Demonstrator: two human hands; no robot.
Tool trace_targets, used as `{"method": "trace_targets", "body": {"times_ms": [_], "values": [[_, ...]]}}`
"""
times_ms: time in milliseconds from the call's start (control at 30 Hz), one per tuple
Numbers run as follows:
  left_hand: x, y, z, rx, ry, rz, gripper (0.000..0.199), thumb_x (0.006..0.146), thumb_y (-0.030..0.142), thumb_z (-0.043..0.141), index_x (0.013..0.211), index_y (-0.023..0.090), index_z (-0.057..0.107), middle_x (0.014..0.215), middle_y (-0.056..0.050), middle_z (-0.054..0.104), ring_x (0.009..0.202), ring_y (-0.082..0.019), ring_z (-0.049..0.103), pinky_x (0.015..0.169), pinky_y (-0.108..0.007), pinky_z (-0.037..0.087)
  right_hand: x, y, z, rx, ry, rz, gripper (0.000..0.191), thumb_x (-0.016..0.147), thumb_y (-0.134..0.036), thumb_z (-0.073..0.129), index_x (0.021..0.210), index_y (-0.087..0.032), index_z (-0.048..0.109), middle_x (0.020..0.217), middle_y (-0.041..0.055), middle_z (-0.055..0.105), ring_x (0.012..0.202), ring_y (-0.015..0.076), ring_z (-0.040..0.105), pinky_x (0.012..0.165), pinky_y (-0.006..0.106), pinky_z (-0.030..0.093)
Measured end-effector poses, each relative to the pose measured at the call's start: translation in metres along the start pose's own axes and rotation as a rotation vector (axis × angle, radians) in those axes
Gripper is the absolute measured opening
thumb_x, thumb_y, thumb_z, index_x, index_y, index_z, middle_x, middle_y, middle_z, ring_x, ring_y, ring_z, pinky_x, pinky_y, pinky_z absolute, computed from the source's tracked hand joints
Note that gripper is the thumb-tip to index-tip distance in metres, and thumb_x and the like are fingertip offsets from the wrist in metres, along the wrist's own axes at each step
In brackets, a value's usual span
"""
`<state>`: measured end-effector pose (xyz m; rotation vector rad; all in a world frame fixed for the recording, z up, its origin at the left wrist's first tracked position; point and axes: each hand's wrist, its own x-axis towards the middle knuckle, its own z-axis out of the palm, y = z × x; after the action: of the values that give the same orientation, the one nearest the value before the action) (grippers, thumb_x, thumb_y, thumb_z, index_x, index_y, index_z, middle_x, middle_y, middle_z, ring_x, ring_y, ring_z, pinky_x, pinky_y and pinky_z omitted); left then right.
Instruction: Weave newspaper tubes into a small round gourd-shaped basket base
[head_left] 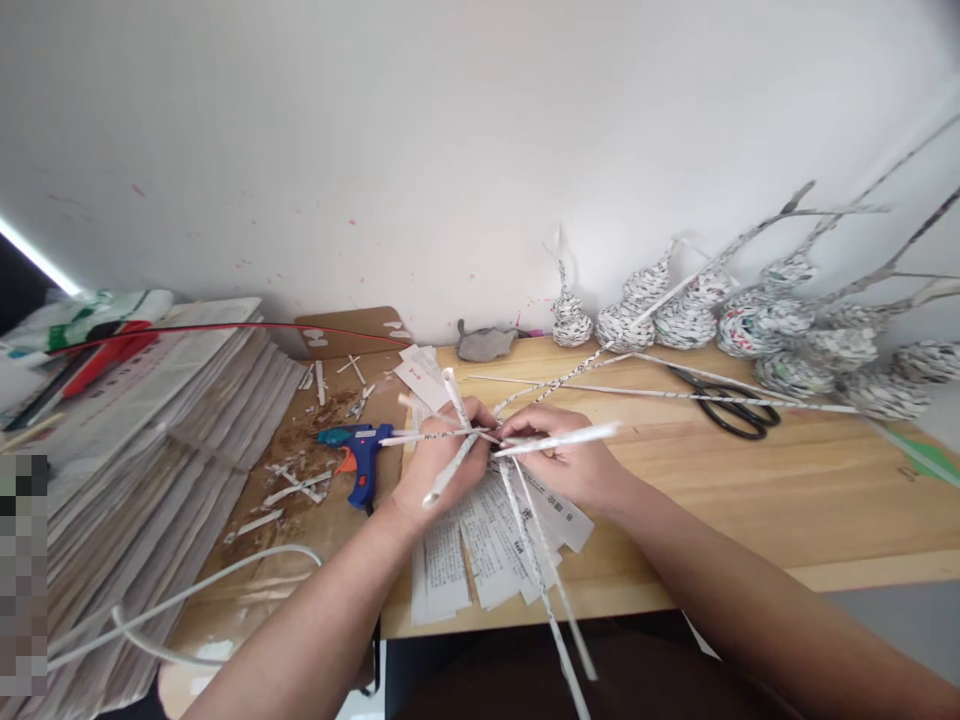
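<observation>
Rolled newspaper strips [450, 470] cross one another between my two hands and stick out in several directions. My left hand [442, 455] is closed around the crossing strips from the left side. From the right, my right hand [562, 460] pinches strips close to the same crossing, and one white strip end over it is slightly blurred. Two long strips [534, 545] hang from the crossing towards me. Below the hands, cut pieces of printed newspaper [487, 550] lie spread on the wooden table. The fingertips are partly hidden by the strips.
A blue glue gun [364, 460] lies left of my hands among paper scraps [300, 485]. Further left rises a tall newspaper stack [202, 400]. Black scissors [731, 410] and several woven paper gourds [686, 320] are on the right. A white cable [195, 590] curves at lower left.
</observation>
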<state>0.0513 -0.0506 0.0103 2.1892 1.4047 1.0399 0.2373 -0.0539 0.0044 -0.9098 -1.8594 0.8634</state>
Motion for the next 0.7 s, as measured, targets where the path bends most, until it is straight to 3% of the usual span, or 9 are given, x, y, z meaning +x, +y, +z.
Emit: {"method": "trace_targets", "body": {"times_ms": [233, 400, 600, 700], "values": [[0.000, -0.002, 0.000, -0.015, 0.029, 0.009, 0.012, 0.081, 0.010, 0.059, 0.077, 0.021, 0.062, 0.079, -0.001, 0.068, 0.078, -0.016, 0.064, 0.073, -0.028, 0.049, -0.002, -0.007, 0.004, 0.092, 0.091, 0.124, 0.006, 0.086, -0.024, 0.061, 0.088, -0.020, 0.064, 0.076, 0.0018, 0.067, 0.062, 0.0135, 0.060, 0.054, 0.024, 0.046], [-0.001, -0.005, 0.001, -0.010, 0.066, 0.074, 0.011, 0.081, 0.012, 0.061, 0.074, 0.020, 0.062, 0.081, -0.002, 0.065, 0.078, -0.016, 0.062, 0.075, -0.028, 0.048, -0.002, -0.003, 0.008, 0.175, 0.184, 0.211, 0.025, 0.087, -0.037, 0.065, 0.072, -0.021, 0.054, 0.059, -0.0027, 0.056, 0.048, 0.0103, 0.048, 0.044, 0.023, 0.036], [-0.003, -0.007, 0.004, -0.036, 0.063, 0.087, 0.011, 0.081, 0.012, 0.062, 0.074, 0.021, 0.063, 0.075, -0.001, 0.064, 0.073, -0.015, 0.061, 0.071, -0.028, 0.046, 0.001, 0.010, 0.013, 0.216, 0.233, 0.301, 0.017, 0.086, -0.033, 0.065, 0.095, -0.019, 0.068, 0.088, 0.0056, 0.072, 0.076, 0.0173, 0.067, 0.066, 0.028, 0.052], [-0.003, -0.006, 0.005, -0.047, 0.046, 0.070, 0.011, 0.082, 0.014, 0.062, 0.073, 0.021, 0.064, 0.074, -0.001, 0.066, 0.073, -0.015, 0.062, 0.071, -0.027, 0.047, 0.004, 0.014, 0.012, 0.311, 0.226, 0.381, 0.020, 0.083, -0.035, 0.068, 0.093, -0.017, 0.071, 0.085, 0.0060, 0.073, 0.074, 0.0177, 0.067, 0.064, 0.029, 0.052]]}}
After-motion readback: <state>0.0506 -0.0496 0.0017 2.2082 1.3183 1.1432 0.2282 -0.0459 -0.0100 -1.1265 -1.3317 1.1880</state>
